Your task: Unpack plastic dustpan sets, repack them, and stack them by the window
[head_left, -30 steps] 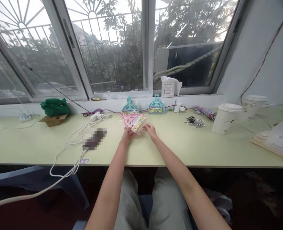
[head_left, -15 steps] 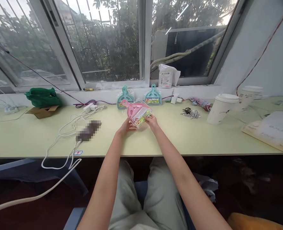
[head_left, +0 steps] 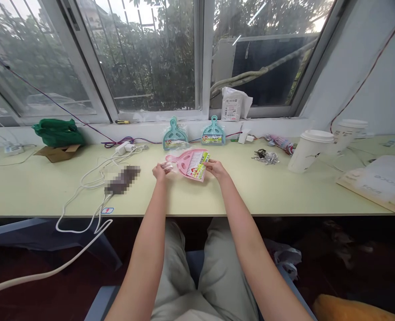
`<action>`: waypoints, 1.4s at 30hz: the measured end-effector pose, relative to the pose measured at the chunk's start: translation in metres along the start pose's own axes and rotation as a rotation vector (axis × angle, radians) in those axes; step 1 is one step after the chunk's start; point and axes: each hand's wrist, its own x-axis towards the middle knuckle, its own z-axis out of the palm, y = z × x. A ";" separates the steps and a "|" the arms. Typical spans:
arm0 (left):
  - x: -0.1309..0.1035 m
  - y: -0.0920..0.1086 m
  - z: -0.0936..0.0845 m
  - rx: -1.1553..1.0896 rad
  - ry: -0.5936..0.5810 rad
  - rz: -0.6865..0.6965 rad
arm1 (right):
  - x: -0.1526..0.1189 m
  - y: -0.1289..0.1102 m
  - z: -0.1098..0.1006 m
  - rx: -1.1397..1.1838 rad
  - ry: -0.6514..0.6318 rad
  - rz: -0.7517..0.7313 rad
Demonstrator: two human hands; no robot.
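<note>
A small pink dustpan-and-brush set point(head_left: 185, 163) in a clear plastic wrapper lies on its side between my hands, its handle pointing left and its printed card at the right. My left hand point(head_left: 160, 170) is closed on the loose clear plastic wrapper point(head_left: 173, 166) beyond the handle end. At the wide end, my right hand point(head_left: 216, 169) grips the edge by the card. Two teal dustpan-and-brush sets, one at the left point(head_left: 174, 135) and one at the right point(head_left: 213, 132), lean upright against the wall behind.
On the pale green table point(head_left: 267, 196), white cables point(head_left: 84, 189) and a blurred dark object point(head_left: 122, 179) lie left. A green bag point(head_left: 59, 133) rests on a cardboard box point(head_left: 59, 153). Keys point(head_left: 266, 156), a white paper cup point(head_left: 309, 151) and a flat package point(head_left: 381, 180) are at the right.
The pink set has turned so that its handle points more directly left. My left hand has moved from its lower edge leftward to the wrapper's end; my right hand still holds the card side.
</note>
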 end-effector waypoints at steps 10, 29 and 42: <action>-0.015 0.004 -0.008 -0.143 -0.488 -0.219 | 0.006 0.008 -0.010 0.240 0.348 -0.060; -0.034 -0.005 0.013 0.161 -0.455 0.053 | 0.003 -0.019 -0.044 -0.038 0.354 -0.030; -0.064 -0.013 0.021 0.323 -0.767 0.292 | -0.025 0.015 0.042 -1.157 0.237 -0.646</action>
